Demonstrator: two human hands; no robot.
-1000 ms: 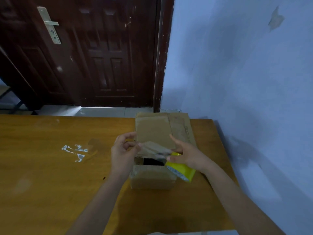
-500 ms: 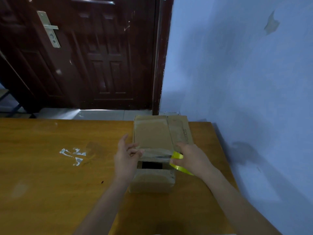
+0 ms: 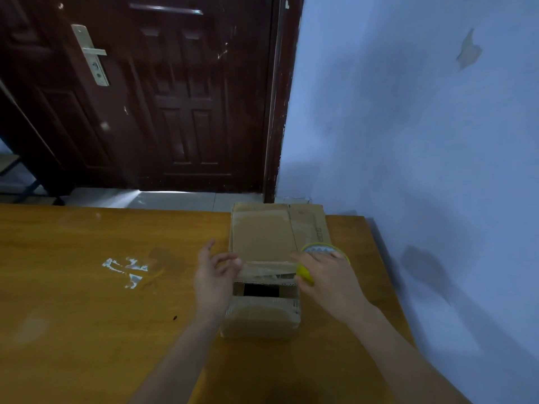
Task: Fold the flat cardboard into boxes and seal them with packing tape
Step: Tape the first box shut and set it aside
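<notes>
A small brown cardboard box (image 3: pixel 262 319) stands on the wooden table (image 3: pixel 87 330), with a dark gap open in its top. A strip of clear packing tape (image 3: pixel 269 269) stretches across the box top between my hands. My left hand (image 3: pixel 214 278) pinches the tape's free end at the box's left edge. My right hand (image 3: pixel 326 281) grips the yellow tape roll (image 3: pixel 323 253) at the box's right edge. Behind the box lies flat cardboard (image 3: pixel 277 228), reaching the table's far edge.
White scraps of old tape residue (image 3: pixel 125 269) mark the table to the left. A blue wall (image 3: pixel 423 141) runs close along the table's right side. A dark wooden door (image 3: pixel 145 97) stands beyond the far edge.
My right hand has carried the tape roll rightwards and further back, pulling the strip taut and flat across the box top. My left hand stayed at the left edge.
</notes>
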